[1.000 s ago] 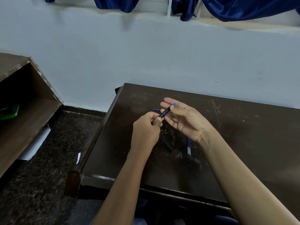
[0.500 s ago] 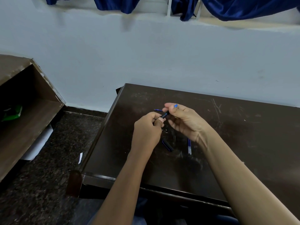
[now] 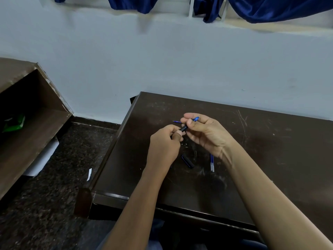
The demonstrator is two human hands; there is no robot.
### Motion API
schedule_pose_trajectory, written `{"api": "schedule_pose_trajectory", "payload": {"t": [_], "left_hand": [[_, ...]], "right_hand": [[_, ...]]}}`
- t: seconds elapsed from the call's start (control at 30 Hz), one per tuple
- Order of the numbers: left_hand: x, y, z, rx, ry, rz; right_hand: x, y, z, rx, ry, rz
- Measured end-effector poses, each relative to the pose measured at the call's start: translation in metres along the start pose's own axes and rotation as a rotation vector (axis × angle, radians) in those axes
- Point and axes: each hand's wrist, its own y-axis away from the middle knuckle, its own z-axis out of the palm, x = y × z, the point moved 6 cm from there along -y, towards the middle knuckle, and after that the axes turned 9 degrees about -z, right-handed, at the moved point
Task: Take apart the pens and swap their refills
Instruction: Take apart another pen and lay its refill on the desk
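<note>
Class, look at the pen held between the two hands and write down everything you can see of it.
The pen is slim, with a dark body and a bright blue end showing past the right hand. It looks like plastic. It is held above the table, slanting up to the right. The left hand pinches its lower dark end; the right hand's fingers close around the upper part, hiding the middle. Whether it is coming apart cannot be told.

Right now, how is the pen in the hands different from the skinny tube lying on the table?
The pen is held up off the table by both hands, left hand and right hand; the thin refill lies loose on the table, touched by neither hand. The pen is thicker with a black section; the refill is slim and partly clear. The pen tilts diagonally; the refill points nearly straight away. Both show blue.
</note>
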Motion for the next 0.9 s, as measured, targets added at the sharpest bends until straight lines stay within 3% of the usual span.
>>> {"api": "schedule_pose_trajectory", "payload": {"t": [0.63,0.9], "left_hand": [[-0.003,-0.003,0.000,0.019,0.015,0.006],[-0.003,-0.002,-0.002,0.017,0.034,0.011]], "right_hand": [[0.012,-0.005,0.003,-0.020,-0.196,0.054],[0.016,-0.006,0.003,-0.029,-0.168,0.051]]}}
